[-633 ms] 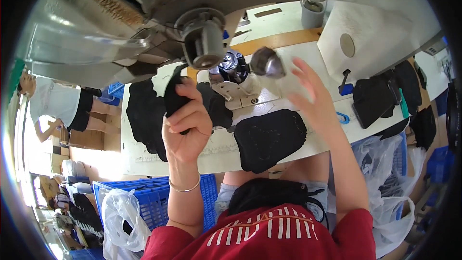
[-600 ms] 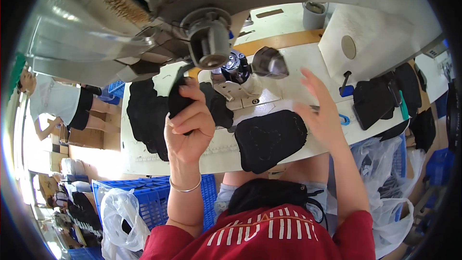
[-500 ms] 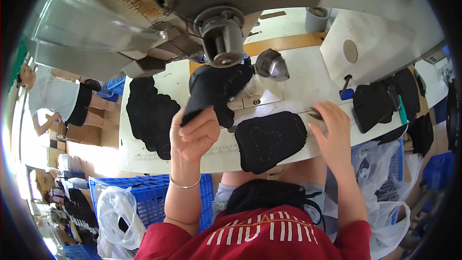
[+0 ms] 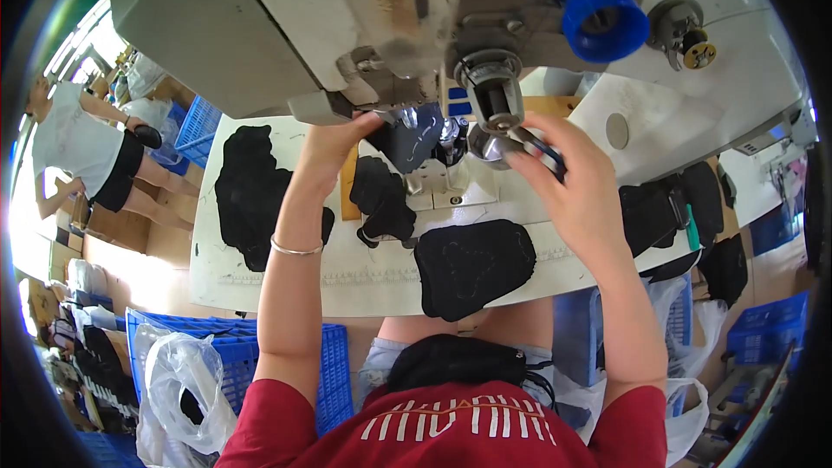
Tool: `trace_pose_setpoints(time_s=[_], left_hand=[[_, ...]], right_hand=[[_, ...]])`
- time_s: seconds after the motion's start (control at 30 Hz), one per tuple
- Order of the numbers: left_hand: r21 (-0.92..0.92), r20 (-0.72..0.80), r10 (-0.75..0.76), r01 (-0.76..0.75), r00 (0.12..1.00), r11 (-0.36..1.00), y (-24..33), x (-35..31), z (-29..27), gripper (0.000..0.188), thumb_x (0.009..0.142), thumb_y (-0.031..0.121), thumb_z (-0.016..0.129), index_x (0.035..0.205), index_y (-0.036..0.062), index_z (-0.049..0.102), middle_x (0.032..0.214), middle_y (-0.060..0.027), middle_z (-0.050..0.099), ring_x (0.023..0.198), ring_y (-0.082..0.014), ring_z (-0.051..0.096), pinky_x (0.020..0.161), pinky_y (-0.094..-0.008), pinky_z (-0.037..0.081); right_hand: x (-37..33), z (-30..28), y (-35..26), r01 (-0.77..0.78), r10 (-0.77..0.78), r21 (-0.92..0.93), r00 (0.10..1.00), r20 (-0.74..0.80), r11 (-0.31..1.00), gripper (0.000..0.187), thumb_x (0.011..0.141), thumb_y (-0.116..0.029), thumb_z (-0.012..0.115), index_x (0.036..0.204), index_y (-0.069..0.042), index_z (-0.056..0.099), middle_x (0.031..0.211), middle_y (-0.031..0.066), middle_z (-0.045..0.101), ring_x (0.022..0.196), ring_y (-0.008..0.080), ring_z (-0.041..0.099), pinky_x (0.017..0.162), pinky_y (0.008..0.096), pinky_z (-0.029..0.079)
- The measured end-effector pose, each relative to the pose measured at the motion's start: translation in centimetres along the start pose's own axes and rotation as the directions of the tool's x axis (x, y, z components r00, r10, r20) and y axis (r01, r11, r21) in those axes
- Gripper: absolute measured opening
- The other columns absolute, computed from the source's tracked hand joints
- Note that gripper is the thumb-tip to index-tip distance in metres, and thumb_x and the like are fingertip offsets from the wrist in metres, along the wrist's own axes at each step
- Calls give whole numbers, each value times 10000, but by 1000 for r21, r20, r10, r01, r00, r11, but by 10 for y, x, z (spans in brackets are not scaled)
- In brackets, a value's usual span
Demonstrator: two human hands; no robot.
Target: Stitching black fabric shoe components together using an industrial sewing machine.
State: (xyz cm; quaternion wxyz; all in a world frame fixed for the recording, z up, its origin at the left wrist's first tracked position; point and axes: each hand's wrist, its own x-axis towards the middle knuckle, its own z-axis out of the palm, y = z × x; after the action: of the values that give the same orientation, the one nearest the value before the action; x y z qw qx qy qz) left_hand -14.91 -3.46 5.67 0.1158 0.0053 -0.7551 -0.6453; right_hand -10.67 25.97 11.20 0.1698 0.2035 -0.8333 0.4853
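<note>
My left hand [image 4: 340, 152] is closed on the edge of a black fabric piece [image 4: 414, 140] with a pale stitched outline, under the sewing machine's head [image 4: 381, 26]. The machine hides some of its fingertips. My right hand [image 4: 568, 182] pinches a small dark and metal tool, apparently thread snips [image 4: 544, 152], to the right of the needle area. Close to its fingertips is a rounded metal part [image 4: 488, 147]. A stack of black fabric pieces [image 4: 475, 267] with a dotted outline lies at the table's front edge. Crumpled black pieces [image 4: 381, 199] lie below my left hand.
More black fabric [image 4: 251, 199] covers the left of the white table [image 4: 364, 290]. Dark pieces [image 4: 650, 217] and a teal-handled tool [image 4: 692, 227] are at right. Blue crates [image 4: 234, 355] with plastic bags flank my legs. Another person [image 4: 95, 139] stands far left.
My left hand has carried the black fabric piece up and forward under the machine head. My right hand has moved forward and inward with its tool. The whole view has shifted.
</note>
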Motion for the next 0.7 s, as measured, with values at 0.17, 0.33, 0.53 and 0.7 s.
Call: trace_pose_setpoints(time_s=[0.17, 0.33, 0.53, 0.7], left_hand=[[92, -112, 138, -128, 984, 988, 1, -34, 36, 293, 881, 143, 638, 1117, -17, 568, 1010, -71, 609, 915, -180, 569, 831, -298, 440], [470, -77, 702, -596, 708, 652, 24, -85, 58, 439, 749, 24, 681, 1174, 43, 572, 1153, -132, 578, 1088, -296, 555, 919, -362, 440], [667, -64, 897, -650, 437, 364, 15, -52, 37, 291, 629, -111, 624, 867, 38, 701, 869, -117, 673, 740, -273, 655, 640, -326, 525], [789, 44, 931, -584, 363, 191, 7, -33, 10, 189, 595, -11, 660, 777, 39, 663, 876, -98, 655, 827, -263, 638, 727, -350, 524]], right_hand=[[27, 10, -26, 280, -164, -587, 956, 244, 760, 225, 834, -299, 650, 938, -102, 683, 855, 27, 634, 723, 228, 650, 587, 357, 497], [27, 13, -34, 416, -243, -692, 909, 339, 590, 213, 813, -302, 663, 780, -91, 655, 823, 23, 622, 688, 216, 647, 551, 351, 488], [29, 17, -20, 544, -489, -748, 805, 337, 380, 178, 806, -343, 689, 853, -177, 644, 591, -39, 553, 448, 197, 513, 429, 330, 401], [24, 25, -23, 511, -412, -780, 838, 358, 361, 170, 833, -293, 655, 798, -129, 626, 605, -7, 566, 501, 194, 576, 452, 335, 439]])
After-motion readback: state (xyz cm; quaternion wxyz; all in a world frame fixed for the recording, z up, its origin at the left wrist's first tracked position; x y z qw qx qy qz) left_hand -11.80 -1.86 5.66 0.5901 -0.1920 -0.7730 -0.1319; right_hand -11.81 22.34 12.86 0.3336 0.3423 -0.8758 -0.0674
